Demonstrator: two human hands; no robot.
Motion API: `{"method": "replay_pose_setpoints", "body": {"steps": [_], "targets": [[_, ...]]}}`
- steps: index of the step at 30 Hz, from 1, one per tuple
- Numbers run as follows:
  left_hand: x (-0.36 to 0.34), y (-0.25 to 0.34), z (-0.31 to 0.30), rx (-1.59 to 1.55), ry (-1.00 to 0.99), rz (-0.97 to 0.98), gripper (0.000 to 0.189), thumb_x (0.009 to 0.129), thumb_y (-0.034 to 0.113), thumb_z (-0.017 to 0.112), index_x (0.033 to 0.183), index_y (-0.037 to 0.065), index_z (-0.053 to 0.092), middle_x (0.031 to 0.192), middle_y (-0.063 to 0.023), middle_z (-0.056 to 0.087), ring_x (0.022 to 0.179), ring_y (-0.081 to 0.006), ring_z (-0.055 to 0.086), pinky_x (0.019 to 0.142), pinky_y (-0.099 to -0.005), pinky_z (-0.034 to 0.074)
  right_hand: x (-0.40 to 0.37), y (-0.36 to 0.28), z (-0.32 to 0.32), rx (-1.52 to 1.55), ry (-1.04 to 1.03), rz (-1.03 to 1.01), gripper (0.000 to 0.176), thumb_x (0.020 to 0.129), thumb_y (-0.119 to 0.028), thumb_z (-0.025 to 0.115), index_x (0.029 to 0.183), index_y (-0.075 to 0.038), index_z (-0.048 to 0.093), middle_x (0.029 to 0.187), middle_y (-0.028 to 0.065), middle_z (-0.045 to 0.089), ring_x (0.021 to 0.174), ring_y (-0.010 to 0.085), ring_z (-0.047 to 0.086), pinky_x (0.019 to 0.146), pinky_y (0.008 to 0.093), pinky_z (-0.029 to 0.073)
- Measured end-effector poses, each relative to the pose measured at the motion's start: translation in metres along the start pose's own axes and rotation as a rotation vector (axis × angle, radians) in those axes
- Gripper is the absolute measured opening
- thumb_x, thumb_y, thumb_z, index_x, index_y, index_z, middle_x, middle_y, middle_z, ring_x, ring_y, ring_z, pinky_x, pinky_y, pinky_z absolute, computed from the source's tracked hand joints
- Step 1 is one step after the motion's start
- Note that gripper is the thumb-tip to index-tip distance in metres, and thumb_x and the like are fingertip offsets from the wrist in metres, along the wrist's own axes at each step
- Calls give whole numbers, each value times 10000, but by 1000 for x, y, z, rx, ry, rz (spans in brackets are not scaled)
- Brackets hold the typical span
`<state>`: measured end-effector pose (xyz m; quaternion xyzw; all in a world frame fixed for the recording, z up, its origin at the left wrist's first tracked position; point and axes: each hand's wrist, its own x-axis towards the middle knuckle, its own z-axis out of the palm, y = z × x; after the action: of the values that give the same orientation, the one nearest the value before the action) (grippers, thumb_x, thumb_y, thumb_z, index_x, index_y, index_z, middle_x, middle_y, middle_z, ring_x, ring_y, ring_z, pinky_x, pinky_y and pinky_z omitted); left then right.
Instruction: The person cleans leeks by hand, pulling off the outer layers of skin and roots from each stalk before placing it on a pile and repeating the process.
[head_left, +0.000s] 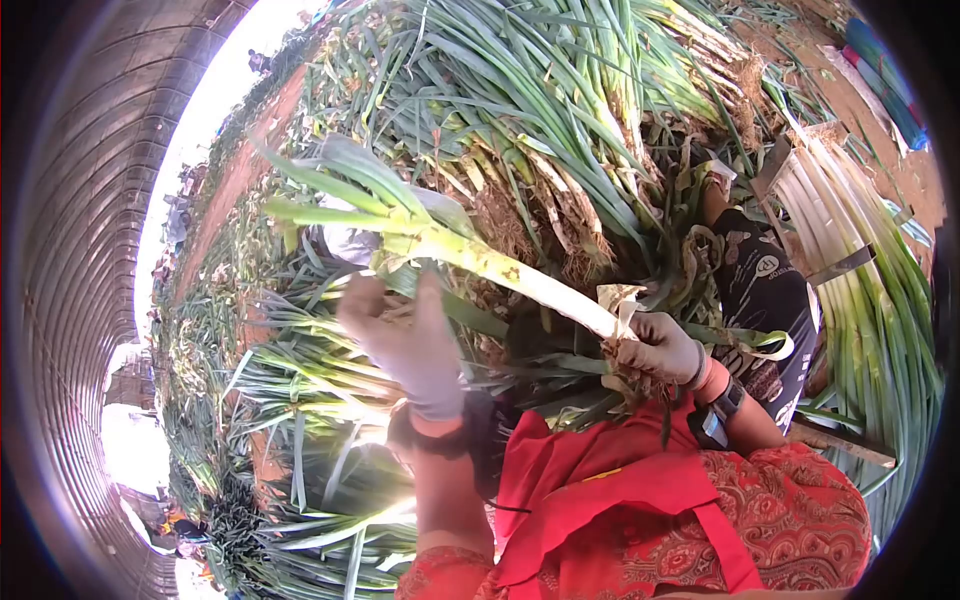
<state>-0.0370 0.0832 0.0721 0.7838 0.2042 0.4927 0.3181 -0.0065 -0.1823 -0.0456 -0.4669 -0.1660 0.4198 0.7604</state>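
My gloved right hand (660, 348) grips the root end of a long green onion (500, 272), with peeled, dry outer skin hanging around the fingers. The onion's pale stalk slants up and left to its green leaves. My gloved left hand (405, 340) is just below the leafy end, slightly blurred, thumb and fingers apart; no hold on the stalk shows. Piled green onions (540, 110) with brown roots lie just beyond. To my right, a bundle of cleaned green onions (850, 230) rests in a frame, a band around it.
More loose green onions (340, 370) lie on the left, over the ground. A wooden bar (840, 440) of the frame is beside my right leg. Rolled blue material (885, 85) lies at the far right. A ribbed tunnel cover (100, 200) curves along the left.
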Motion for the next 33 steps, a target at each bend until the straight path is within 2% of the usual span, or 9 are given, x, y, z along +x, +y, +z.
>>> {"method": "replay_pose_setpoints", "body": {"steps": [4, 7, 9, 13, 17, 19, 25, 31, 33], "targets": [[38, -7, -12, 409, -128, 400, 520, 792, 260, 780, 1182, -29, 592, 1041, -144, 630, 993, -204, 583, 883, -305, 444, 1, 7, 6, -32, 5, -36, 239, 926, -246, 658, 1007, -33, 590, 703, -55, 542, 534, 11, 473, 466, 183, 369], [30, -10, 1, 203, -508, -160, 333, 834, 299, 733, 1021, 29, 677, 868, -120, 664, 840, -234, 638, 788, -340, 498, -1, 2, 12, -46, 99, -48, 228, 927, -230, 658, 998, -24, 589, 699, -52, 542, 542, 16, 474, 474, 190, 366], [-7, -18, 16, 241, -552, 428, 114, 859, 163, 670, 820, 58, 653, 622, -78, 584, 581, -287, 572, 582, -364, 477, 2, -2, 16, -35, 211, -78, 232, 932, -239, 654, 977, -22, 587, 686, -48, 537, 533, 21, 468, 468, 191, 359], [-97, -3, 36, -11, -859, 641, 57, 833, 72, 628, 882, 46, 644, 778, -118, 635, 698, -308, 614, 653, -343, 507, 10, -4, 7, -4, 187, -137, 335, 946, -349, 626, 917, -17, 597, 666, 2, 565, 504, 64, 490, 463, 205, 365], [-52, -12, 33, -225, -878, -456, 329, 884, 212, 644, 1152, 24, 615, 1142, -119, 659, 1008, -230, 648, 871, -369, 511, -4, -11, -6, 46, 110, -5, 431, 902, -449, 661, 937, -24, 602, 723, 18, 615, 548, 60, 533, 476, 195, 392], [-33, -26, 56, -792, -671, -703, 432, 994, 363, 478, 1203, 4, 596, 1053, -114, 658, 927, -228, 645, 829, -383, 524, 1, 9, -10, 148, -12, -41, 490, 938, -397, 623, 1232, -13, 544, 875, 35, 632, 623, 63, 567, 515, 190, 437], [-9, -36, 86, -1811, -821, -793, 269, 969, 320, 506, 998, 56, 550, 778, -30, 480, 731, -169, 458, 658, -315, 407, 2, 10, 12, 363, -215, 68, 577, 915, -487, 615, 1253, -28, 524, 891, 5, 609, 821, 72, 581, 605, 179, 457], [-19, -18, 66, -1691, -889, -943, 326, 1025, 350, 411, 810, 111, 470, 692, 29, 373, 618, -112, 368, 565, -291, 337, 3, 38, 7, 496, -373, 162, 559, 906, -488, 625, 1195, -28, 493, 847, 22, 582, 552, 50, 522, 450, 194, 420], [-14, -25, 68, -1879, -1180, -953, 395, 1043, 395, 368, 784, 112, 463, 635, 43, 347, 541, -73, 359, 483, -254, 312, 6, 53, 8, 492, -430, 198, 540, 907, -484, 626, 1172, -32, 494, 837, 19, 571, 520, 41, 504, 428, 185, 407]]}}
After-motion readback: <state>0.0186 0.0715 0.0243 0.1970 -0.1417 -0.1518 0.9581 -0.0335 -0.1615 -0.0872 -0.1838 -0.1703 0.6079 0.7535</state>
